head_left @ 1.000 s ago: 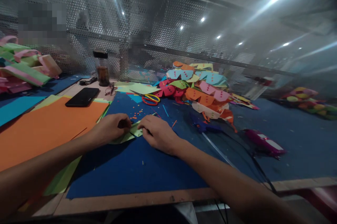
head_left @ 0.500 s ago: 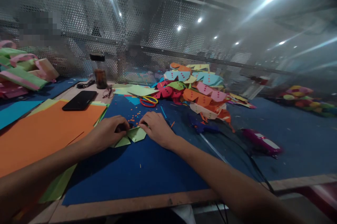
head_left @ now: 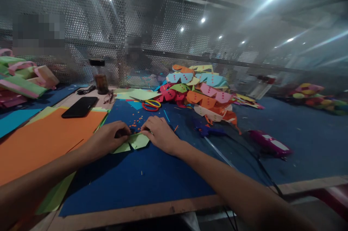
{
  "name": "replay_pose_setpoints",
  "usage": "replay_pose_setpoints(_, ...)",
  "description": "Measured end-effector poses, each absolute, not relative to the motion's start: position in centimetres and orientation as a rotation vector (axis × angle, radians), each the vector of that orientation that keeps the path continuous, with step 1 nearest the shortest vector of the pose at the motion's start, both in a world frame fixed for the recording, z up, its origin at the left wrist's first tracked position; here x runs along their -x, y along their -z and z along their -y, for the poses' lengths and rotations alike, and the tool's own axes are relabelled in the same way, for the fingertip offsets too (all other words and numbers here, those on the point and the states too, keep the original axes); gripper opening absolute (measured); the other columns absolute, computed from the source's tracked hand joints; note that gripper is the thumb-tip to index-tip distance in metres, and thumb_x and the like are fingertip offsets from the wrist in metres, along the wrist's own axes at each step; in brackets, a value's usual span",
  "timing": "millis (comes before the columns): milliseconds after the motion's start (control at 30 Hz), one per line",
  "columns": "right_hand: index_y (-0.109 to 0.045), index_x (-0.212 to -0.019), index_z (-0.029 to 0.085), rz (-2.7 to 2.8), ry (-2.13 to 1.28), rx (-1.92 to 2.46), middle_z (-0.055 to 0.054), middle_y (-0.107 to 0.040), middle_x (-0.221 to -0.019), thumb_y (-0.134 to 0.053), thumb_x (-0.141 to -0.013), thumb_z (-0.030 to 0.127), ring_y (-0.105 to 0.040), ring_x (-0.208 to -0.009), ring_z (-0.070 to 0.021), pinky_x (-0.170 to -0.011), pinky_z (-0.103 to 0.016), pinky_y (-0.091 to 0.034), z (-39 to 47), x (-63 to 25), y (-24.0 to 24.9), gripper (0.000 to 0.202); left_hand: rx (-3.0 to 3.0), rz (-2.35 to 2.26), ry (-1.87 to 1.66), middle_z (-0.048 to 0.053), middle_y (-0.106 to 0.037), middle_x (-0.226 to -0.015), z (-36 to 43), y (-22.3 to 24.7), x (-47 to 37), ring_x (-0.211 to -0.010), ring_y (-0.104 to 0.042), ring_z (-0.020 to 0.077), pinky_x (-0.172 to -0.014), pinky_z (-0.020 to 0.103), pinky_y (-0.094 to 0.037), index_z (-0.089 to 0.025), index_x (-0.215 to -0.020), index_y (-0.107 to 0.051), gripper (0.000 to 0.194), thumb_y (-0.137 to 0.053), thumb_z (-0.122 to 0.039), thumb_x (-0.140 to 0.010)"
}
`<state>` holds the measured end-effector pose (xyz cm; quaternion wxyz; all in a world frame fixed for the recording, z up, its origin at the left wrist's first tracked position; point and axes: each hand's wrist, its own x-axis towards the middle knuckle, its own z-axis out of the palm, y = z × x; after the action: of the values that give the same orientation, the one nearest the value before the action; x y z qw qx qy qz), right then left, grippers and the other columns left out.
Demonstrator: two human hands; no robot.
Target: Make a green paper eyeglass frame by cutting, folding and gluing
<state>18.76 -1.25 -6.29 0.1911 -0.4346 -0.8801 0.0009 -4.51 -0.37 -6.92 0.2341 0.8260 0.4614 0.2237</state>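
A light green paper piece (head_left: 139,141) with a notch at its lower edge lies on the blue mat, between my two hands. My left hand (head_left: 112,137) has its fingers closed on the paper's left part, with the fingertips partly hidden. On the right end, my right hand (head_left: 160,133) pinches the upper edge with bent fingers. Small orange scraps (head_left: 135,120) are scattered just beyond the paper. Scissors with red and yellow handles (head_left: 151,105) rest behind them, beside light green sheets (head_left: 138,94).
Orange sheets (head_left: 49,133) and a black phone (head_left: 80,107) lie left, near a jar (head_left: 101,79). Cut paper shapes (head_left: 209,97) are piled behind on the right. A blue glue gun (head_left: 206,129), its cable and a purple object (head_left: 269,143) lie on the right.
The view has shifted slightly. Both hands keep nearly the same hold on the green paper, which looks a little flatter.
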Motion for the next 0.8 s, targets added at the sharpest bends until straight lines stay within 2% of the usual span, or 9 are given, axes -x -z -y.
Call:
replay_pose_setpoints(133,-0.064,-0.098,0.017,2.457,0.071,1.173,-0.006,-0.066,-0.103,-0.059,-0.099,0.025,-0.054,-0.102,-0.0207,-0.088,-0.034,-0.032,1.3,-18.9,5.9,0.010,-2.280,-1.297,-0.617,0.004,-0.072,-0.086,0.4,6.9,4.5,-0.077,-0.065,0.0203,-0.066,0.028,-0.045,-0.021,-0.088,-0.067,0.019,-0.054,-0.034,-0.084)
replay_pose_setpoints(333,-0.067,-0.107,0.018,2.432,-0.026,1.191,-0.005,-0.072,-0.109,-0.051,-0.104,0.029,-0.059,-0.100,-0.0189,-0.088,-0.033,-0.029,1.5,-18.4,5.5,0.019,-2.360,-1.362,-0.678,0.002,-0.072,-0.081,1.0,6.3,4.3,-0.074,-0.065,0.0195,-0.067,0.029,-0.045,-0.022,-0.086,-0.066,0.021,-0.051,-0.037,-0.086)
replay_pose_setpoints(467,-0.071,-0.099,0.018,2.503,-0.051,1.243,-0.005,-0.073,-0.102,-0.049,-0.104,0.032,-0.058,-0.101,-0.0197,-0.082,-0.033,-0.028,1.6,-18.1,5.2,0.026,-2.367,-1.316,-0.718,0.001,-0.072,-0.081,1.1,6.4,4.2,-0.075,-0.065,0.0188,-0.069,0.028,-0.046,-0.022,-0.087,-0.065,0.020,-0.053,-0.038,-0.087)
replay_pose_setpoints(600,-0.070,-0.098,0.019,2.460,-0.153,1.284,-0.004,-0.071,-0.103,-0.057,-0.101,0.032,-0.057,-0.103,-0.0193,-0.083,-0.032,-0.029,1.7,-18.2,4.9,0.019,-2.296,-1.277,-0.761,0.000,-0.073,-0.083,1.0,6.5,4.2,-0.078,-0.066,0.0183,-0.071,0.027,-0.049,-0.023,-0.089,-0.066,0.021,-0.056,-0.041,-0.088)
replay_pose_setpoints(800,-0.067,-0.095,0.018,2.454,-0.186,1.253,-0.004,-0.070,-0.104,-0.059,-0.100,0.032,-0.059,-0.103,-0.0192,-0.083,-0.031,-0.029,1.9,-18.1,4.7,0.016,-2.280,-1.209,-0.832,0.000,-0.073,-0.080,0.9,6.8,4.3,-0.074,-0.066,0.0175,-0.068,0.026,-0.050,-0.022,-0.091,-0.068,0.020,-0.058,-0.039,-0.087)
